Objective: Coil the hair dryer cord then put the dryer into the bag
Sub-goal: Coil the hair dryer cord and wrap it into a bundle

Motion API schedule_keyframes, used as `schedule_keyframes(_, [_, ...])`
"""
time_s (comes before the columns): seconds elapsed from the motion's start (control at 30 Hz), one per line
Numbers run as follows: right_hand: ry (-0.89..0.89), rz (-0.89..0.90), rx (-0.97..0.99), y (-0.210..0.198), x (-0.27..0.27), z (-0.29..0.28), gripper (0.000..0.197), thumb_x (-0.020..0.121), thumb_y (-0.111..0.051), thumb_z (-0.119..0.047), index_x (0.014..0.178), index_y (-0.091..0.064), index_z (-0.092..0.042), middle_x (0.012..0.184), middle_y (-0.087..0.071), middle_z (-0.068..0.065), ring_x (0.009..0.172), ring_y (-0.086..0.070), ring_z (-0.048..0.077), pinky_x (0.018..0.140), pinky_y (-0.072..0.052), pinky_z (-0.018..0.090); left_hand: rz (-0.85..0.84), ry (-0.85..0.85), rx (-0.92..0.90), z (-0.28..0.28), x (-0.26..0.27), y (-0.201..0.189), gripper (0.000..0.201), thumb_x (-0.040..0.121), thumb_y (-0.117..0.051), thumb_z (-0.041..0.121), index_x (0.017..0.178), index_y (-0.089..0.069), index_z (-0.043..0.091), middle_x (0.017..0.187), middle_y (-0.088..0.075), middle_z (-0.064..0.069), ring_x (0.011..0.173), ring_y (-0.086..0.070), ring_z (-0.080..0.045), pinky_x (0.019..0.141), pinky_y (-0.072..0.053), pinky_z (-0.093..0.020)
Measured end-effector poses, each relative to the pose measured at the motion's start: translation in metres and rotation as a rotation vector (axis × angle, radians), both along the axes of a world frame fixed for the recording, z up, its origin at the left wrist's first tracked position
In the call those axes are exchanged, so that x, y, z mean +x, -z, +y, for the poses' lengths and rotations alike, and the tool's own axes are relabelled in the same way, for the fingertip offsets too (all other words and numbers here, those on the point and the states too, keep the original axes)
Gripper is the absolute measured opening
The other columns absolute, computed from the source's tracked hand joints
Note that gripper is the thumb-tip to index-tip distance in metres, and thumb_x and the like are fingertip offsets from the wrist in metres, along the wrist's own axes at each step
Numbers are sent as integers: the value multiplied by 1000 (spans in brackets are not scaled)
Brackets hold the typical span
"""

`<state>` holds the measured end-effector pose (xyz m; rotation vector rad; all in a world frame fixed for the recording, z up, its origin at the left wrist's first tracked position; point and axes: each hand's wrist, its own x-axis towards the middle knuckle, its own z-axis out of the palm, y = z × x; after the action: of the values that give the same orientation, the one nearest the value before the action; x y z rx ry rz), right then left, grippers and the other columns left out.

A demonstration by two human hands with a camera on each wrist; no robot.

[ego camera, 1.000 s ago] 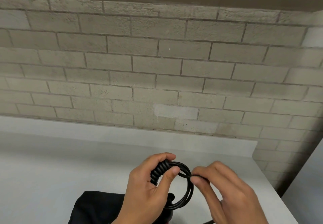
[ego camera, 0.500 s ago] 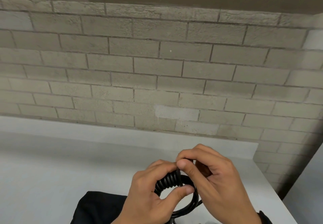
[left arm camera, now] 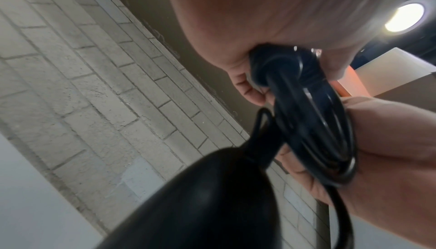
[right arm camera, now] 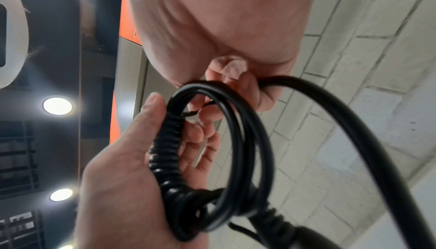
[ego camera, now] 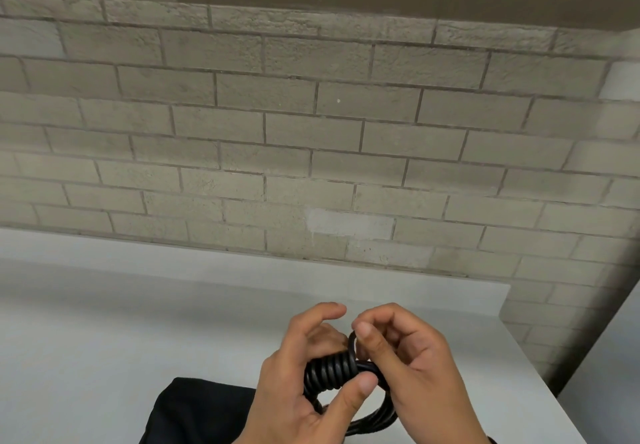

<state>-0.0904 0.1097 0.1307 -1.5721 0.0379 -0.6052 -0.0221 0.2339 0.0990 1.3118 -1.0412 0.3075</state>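
The cord bundle point(ego camera: 330, 372) is gripped by the left hand point(ego camera: 298, 384) while the loose end is pinched by the right hand point(ego camera: 412, 371) — each wrap should be drawn snug (never kinked).

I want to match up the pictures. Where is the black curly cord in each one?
Head: the cord is low, right of the middle, between the left hand and the right hand.
Left wrist: right of the middle, loops running down from the palm.
Right wrist: in the middle, wraps lying across the left palm.
Shared landmark: the brick wall.
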Motion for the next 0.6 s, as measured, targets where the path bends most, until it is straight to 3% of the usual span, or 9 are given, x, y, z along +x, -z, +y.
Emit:
schedule_keyframes(0.13, [-59, -6, -4, 10, -5, -3, 36, 71, -64, -54, 82, -73, -21, 71, -69, 2, 66, -64, 8, 61, -48, 16, 13, -36, -61, 0, -2, 3, 35, 79, -71, 43, 110, -60, 32, 80, -75, 7, 75, -72, -11, 70, -53, -15])
schedule_keyframes(0.2, [-162, 14, 17, 17, -7, -6, 48, 65, -73, -62, 89, -72, -20, 81, -72, 4, 67, -62, 11, 65, -46, 20, 42, -44, -93, 0, -1, 4, 25, 79, -71, 41, 101, -65, 31, 82, -75, 4, 71, -72, -12, 64, -54, -16])
schedule_keyframes(0.27, [-251, 57, 8, 24, -8, -9, 55, 60, -82, -57, 99, -70, -19, 93, -72, 9, 76, -62, 18, 74, -47, 27, 41, -74, -94, 0, 1, 6, 22, 82, -69, 44, 97, -68, 28, 81, -73, 0, 71, -72, -16, 65, -54, -20])
schedule_keyframes(0.37, [-253, 108, -3, 29, -8, -11, 36, 66, -86, -31, 96, -71, -19, 94, -71, 12, 87, -66, 22, 79, -50, 27, 51, -103, -99, -2, 4, 6, 24, 84, -67, 46, 93, -71, 24, 78, -69, 3, 70, -69, -18, 65, -52, -22])
schedule_keyframes(0.47, [-217, 107, 11, 27, -7, -10, 13, 75, -75, -12, 84, -71, -19, 76, -68, 4, 73, -63, 13, 69, -48, 20, 38, -126, -91, -5, 4, 5, 29, 86, -64, 48, 89, -73, 21, 76, -67, 8, 69, -67, -13, 66, -49, -15])
schedule_keyframes(0.6, [-206, 109, 15, 25, -6, -9, 8, 73, -77, -21, 77, -70, -19, 72, -67, 3, 71, -60, 15, 68, -47, 21, 59, -139, -60, -4, 6, 1, 33, 89, -58, 53, 85, -72, 23, 82, -69, 7, 76, -68, -13, 69, -47, -11])
